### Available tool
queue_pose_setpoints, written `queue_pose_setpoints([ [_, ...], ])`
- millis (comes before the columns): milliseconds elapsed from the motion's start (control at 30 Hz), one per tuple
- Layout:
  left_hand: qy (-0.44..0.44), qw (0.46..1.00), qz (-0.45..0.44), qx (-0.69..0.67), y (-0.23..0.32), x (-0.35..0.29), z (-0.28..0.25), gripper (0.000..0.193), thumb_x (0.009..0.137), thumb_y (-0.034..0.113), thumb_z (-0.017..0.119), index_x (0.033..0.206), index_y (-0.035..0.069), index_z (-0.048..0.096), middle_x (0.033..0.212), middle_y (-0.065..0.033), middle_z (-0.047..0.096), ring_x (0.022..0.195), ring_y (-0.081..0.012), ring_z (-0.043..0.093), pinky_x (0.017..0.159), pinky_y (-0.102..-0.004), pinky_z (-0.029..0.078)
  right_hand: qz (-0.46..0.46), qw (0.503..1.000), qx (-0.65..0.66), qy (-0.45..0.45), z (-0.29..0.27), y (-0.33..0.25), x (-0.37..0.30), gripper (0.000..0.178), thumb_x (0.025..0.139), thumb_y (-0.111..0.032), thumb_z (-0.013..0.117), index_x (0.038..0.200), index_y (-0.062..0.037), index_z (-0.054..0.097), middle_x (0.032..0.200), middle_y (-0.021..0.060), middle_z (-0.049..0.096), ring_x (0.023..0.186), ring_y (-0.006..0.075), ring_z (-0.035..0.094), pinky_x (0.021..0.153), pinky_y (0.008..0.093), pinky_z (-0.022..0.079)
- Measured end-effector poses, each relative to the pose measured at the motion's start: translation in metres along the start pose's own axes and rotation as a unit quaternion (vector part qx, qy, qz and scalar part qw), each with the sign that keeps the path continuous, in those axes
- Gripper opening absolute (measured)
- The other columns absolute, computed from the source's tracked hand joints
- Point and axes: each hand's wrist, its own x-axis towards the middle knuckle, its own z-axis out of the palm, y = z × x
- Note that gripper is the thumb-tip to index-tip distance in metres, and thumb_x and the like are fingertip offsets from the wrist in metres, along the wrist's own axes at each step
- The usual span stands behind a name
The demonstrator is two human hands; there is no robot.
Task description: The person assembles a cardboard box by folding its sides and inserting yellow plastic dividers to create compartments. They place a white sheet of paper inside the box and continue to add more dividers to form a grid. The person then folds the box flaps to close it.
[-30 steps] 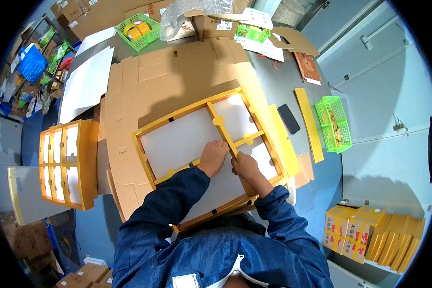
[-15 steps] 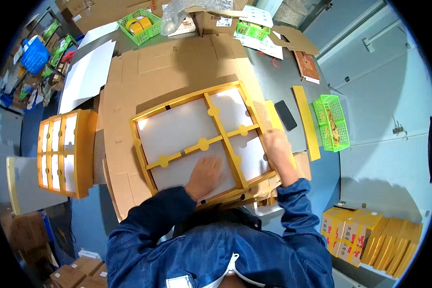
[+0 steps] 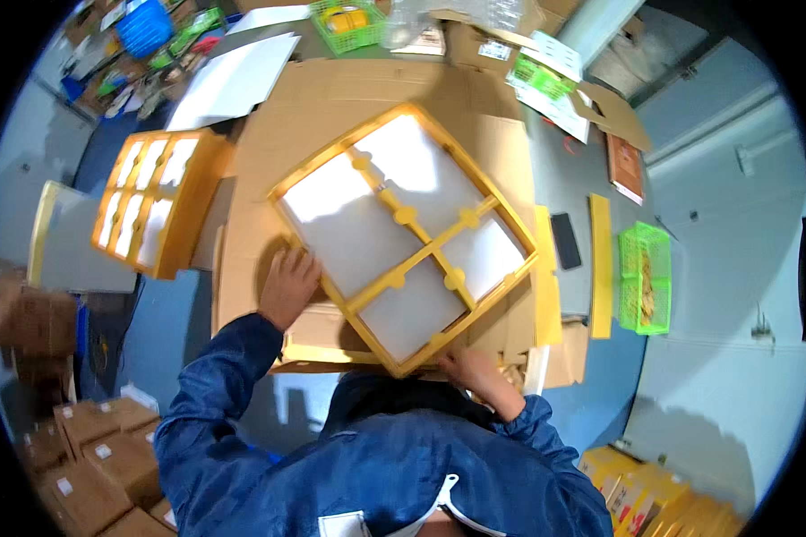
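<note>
A yellow frame (image 3: 333, 294) lies turned at an angle on the brown cardboard, its dividers splitting it into several compartments backed with white panels. Rounded tabs stick out along the dividers. At its left side, my left hand (image 3: 289, 285) grips the outer rail with bent fingers, their tips partly hidden by the edge. My right hand (image 3: 476, 371) is closed at the lower right rail close to the near corner; its fingertips are partly hidden under the rail.
Another yellow divided frame (image 3: 208, 183) stands at the left. A black phone (image 3: 565, 241), yellow strips (image 3: 600, 268) and a green basket (image 3: 631, 304) lie to the right. Cardboard (image 3: 376, 82) covers the table. Stacked cartons (image 3: 121, 456) are at the lower left.
The frame has turned clockwise on the cardboard. My left hand has gone from over a lower panel to the left rail, my right hand from the right side to near the front corner. The view has shifted.
</note>
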Motion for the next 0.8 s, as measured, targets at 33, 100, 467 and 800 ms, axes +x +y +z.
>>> queue_pose_setpoints([
  [33,0.018,0.998,-0.055,-0.017,-0.002,-0.002,-0.004,0.042,0.084,0.019,0.055,0.123,0.003,0.048,0.128,-0.015,0.048,0.118,-0.0338,0.044,0.1,-0.0473,0.033,-0.053,0.998,-0.023,-0.018,-0.001,-0.015,0.001,0.034,0.087,-0.032,0.056,0.092,0.0014,0.059,0.08,0.0203,0.063,0.077,0.0399,0.06,0.068,0.0467,0.047],
  [100,0.097,0.929,-0.282,-0.218,0.012,-0.008,0.001,0.047,0.085,0.023,0.057,0.126,0.001,0.046,0.129,-0.0173,0.047,0.119,-0.0379,0.042,0.1,-0.0466,0.034,-0.162,0.985,-0.054,0.02,-0.017,-0.046,0.01,0.031,0.085,-0.029,0.06,0.095,0.0005,0.059,0.084,0.0178,0.063,0.079,0.0373,0.06,0.07,0.0444,0.048],
  [467,0.057,0.844,-0.437,-0.305,0.023,0.009,0.058,0.056,0.084,0.023,0.058,0.131,0.002,0.036,0.111,-0.0227,0.055,0.099,-0.0398,0.056,0.084,-0.0468,0.048,-0.4,0.877,-0.242,0.112,-0.008,-0.173,0.202,0.034,0.086,-0.029,0.056,0.1,0.0018,0.06,0.105,0.0175,0.058,0.098,0.0327,0.054,0.084,0.0411,0.045],
  [800,0.081,0.882,-0.399,-0.238,0.016,0.017,0.07,0.019,0.088,0.018,0.049,0.095,0.001,0.046,0.089,-0.018,0.058,0.079,-0.0334,0.063,0.069,-0.0401,0.053,-0.506,0.809,-0.247,0.166,0.014,-0.161,0.232,0.023,0.083,-0.025,0.058,0.077,-0.0022,0.058,0.071,0.0155,0.059,0.069,0.0316,0.06,0.062,0.0398,0.05],
])
